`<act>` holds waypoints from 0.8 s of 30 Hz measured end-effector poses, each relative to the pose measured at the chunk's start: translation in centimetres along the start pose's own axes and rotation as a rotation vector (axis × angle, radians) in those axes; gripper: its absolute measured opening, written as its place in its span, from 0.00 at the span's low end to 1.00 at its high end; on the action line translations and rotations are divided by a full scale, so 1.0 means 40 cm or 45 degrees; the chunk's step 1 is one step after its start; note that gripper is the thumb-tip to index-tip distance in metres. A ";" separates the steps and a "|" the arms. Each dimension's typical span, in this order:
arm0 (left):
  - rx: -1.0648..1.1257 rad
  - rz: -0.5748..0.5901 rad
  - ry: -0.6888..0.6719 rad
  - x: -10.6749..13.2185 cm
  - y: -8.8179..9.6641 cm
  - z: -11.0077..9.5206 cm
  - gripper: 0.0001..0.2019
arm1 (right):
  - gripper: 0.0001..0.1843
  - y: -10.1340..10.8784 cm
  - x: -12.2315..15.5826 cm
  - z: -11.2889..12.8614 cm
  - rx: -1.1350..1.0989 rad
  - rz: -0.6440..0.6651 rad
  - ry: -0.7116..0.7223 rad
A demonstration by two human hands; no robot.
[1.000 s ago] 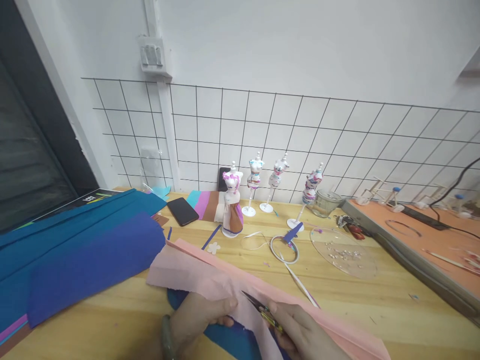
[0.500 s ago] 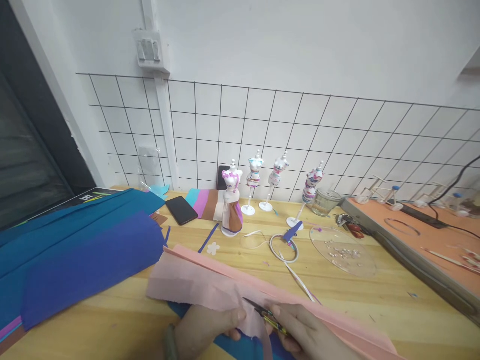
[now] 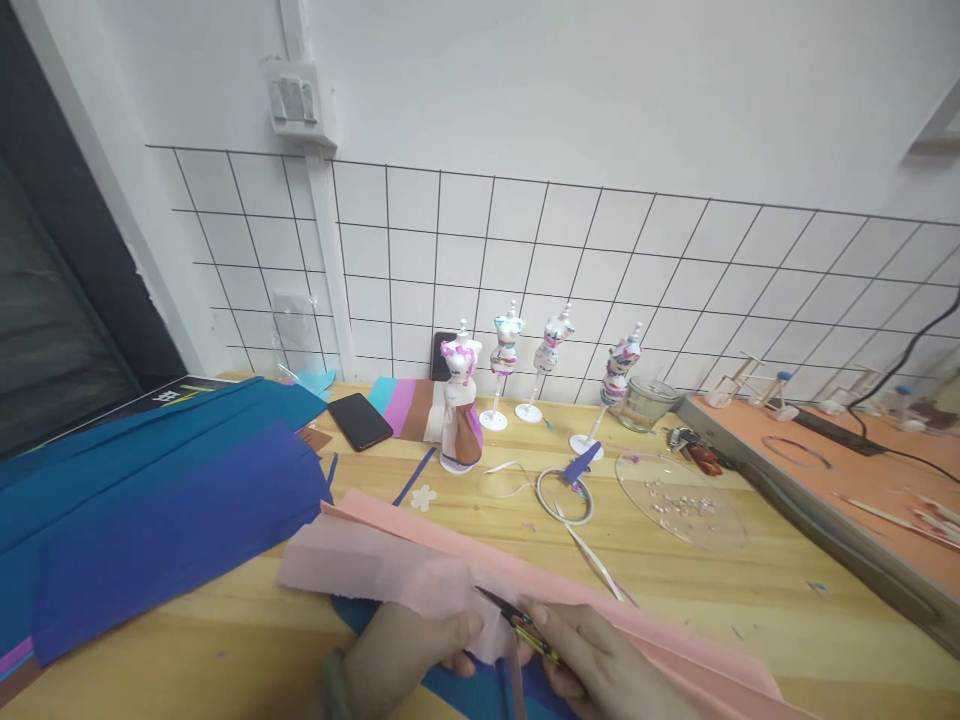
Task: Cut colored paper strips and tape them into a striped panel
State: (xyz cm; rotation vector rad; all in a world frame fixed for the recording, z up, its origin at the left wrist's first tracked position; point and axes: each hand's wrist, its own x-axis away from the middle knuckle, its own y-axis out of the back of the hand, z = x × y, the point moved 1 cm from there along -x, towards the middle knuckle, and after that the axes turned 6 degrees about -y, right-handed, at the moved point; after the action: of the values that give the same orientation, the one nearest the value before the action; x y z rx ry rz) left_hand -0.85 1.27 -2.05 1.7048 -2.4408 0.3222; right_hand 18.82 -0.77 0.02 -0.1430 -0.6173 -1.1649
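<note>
Pink crepe paper [image 3: 367, 562] stretches across the front of the table. My left hand [image 3: 420, 640] pinches its lower edge between thumb and fingers. Scissors [image 3: 504, 606] with dark blades and yellowish handles are held in my right hand [image 3: 589, 645], their tip lying on the pink paper. A narrow cut strip [image 3: 516, 680] hangs down between my hands. Beneath them lies blue and teal paper [image 3: 469, 690], mostly covered. Behind the paper stands a small white dress form [image 3: 460, 400] with a brown and purple skirt.
Folded teal and blue paper [image 3: 172, 520] covers the left side. A phone [image 3: 360, 421] lies behind it. Several more dress forms [image 3: 551, 345], a tape roll [image 3: 564, 497], a glass jar [image 3: 646, 403] and a clear disc with beads [image 3: 679, 500] stand or lie farther back. An orange-topped surface [image 3: 825, 450] borders the right.
The view has shifted slightly. Both hands and the pink paper appear a little farther left, and the scissors remain at the paper between the hands.
</note>
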 end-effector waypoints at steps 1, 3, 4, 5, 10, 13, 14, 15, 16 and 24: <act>-0.003 -0.002 0.005 -0.002 0.000 0.000 0.30 | 0.32 0.000 0.000 -0.002 0.003 -0.008 0.002; -0.023 -0.017 0.008 -0.006 0.000 0.002 0.32 | 0.32 0.001 -0.002 -0.007 0.008 -0.009 0.009; -0.040 -0.024 0.008 -0.008 0.001 0.003 0.32 | 0.32 0.001 -0.003 -0.010 0.006 -0.006 0.009; -0.055 -0.030 0.003 -0.009 0.001 0.005 0.32 | 0.31 0.001 -0.005 -0.012 0.001 0.000 0.008; -0.043 -0.007 -0.016 -0.014 0.007 0.019 0.31 | 0.34 0.001 -0.006 -0.004 0.009 0.007 0.005; -0.028 0.007 -0.037 -0.017 0.008 0.023 0.29 | 0.35 0.000 -0.005 0.009 0.066 0.030 0.017; -0.023 -0.005 -0.021 -0.017 0.009 0.024 0.27 | 0.34 -0.001 -0.005 0.012 0.087 0.037 0.028; -0.022 -0.026 0.006 -0.017 0.009 0.024 0.25 | 0.33 -0.001 -0.005 0.014 0.101 0.037 0.037; -0.026 -0.049 0.029 -0.017 0.009 0.024 0.24 | 0.33 -0.002 -0.006 0.015 0.109 0.036 0.042; 0.046 -0.077 0.036 -0.005 0.011 0.023 0.22 | 0.29 0.002 -0.019 -0.004 0.108 0.033 0.078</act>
State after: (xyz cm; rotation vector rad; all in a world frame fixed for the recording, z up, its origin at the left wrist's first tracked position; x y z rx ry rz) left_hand -1.18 1.36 -3.03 1.7721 -2.3727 0.3828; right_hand 18.75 -0.20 -0.48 -0.0427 -0.6077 -1.1122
